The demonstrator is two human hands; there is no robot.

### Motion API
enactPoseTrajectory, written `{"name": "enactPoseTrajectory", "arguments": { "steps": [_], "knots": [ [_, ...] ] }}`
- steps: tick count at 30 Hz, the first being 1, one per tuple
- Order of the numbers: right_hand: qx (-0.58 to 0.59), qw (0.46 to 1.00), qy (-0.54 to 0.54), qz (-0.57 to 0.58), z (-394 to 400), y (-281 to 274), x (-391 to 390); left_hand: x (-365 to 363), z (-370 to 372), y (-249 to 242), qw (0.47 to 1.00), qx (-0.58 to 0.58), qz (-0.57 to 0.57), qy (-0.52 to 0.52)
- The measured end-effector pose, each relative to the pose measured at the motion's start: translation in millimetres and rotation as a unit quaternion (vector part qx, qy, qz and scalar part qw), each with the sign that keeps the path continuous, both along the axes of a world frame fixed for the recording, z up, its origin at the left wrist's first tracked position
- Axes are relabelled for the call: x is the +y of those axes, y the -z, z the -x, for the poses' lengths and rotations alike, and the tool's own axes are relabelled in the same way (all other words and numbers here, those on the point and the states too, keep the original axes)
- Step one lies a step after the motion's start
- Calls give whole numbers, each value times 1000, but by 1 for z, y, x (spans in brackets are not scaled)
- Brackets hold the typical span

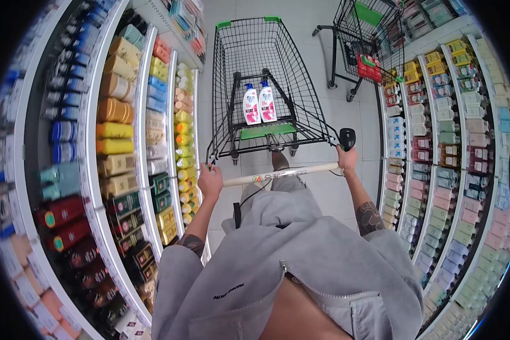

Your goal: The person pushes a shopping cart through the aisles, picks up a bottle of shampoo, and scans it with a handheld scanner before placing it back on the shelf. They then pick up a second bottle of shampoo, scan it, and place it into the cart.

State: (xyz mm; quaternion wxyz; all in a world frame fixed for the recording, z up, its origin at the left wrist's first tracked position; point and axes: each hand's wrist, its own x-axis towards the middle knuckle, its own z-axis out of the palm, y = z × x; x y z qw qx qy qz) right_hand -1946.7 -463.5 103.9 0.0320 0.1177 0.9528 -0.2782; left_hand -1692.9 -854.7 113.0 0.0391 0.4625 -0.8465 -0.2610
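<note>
A black wire shopping cart (pixel 300 68) stands in front of me, its pale handle bar (pixel 289 171) running across at waist height. My left hand (pixel 211 180) is closed around the bar's left end. At the right end, my right hand (pixel 347 157) grips the same bar, right below a black rounded device (pixel 347 139). Two white pump bottles with blue tops and pink labels lie inside the cart side by side, a left bottle (pixel 251 106) and a right bottle (pixel 268 105), just beyond the green flap (pixel 268 131).
Shelves (pixel 144 107) packed with colourful bottles line the left side. More shelving (pixel 430 119) with boxes and bottles runs along the right. A second cart (pixel 368 34) holding a red item (pixel 369 69) stands ahead on the right, on the light tiled floor (pixel 317 122).
</note>
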Motion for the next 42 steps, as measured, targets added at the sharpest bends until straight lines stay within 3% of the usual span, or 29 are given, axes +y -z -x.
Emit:
{"name": "enactPoseTrajectory", "arguments": {
  "steps": [5, 11, 18, 22, 33, 39, 42],
  "knots": [
    [21, 998, -15, 54, 82, -8, -33, -30, 84, -2, 1000, -8, 7, -11],
    [-12, 1000, -5, -1, 182, 0, -86, -80, 181, 2, 999, -9, 34, -24],
    [-11, 998, -38, 50, 301, -9, -148, -136, 291, 0, 999, -19, 40, -33],
    [-31, 999, -20, -5, 363, -26, -187, -165, 354, 2, 998, -32, 32, -54],
    [-23, 999, -10, 29, 510, -22, -276, -264, 509, -2, 998, 0, 61, -26],
    [-8, 1000, -10, 6, 589, -17, -321, -319, 596, 1, 998, -29, 43, -32],
    [-32, 999, -4, -33, 630, -20, -342, -342, 635, 5, 999, 10, 29, -21]
  ]
}}
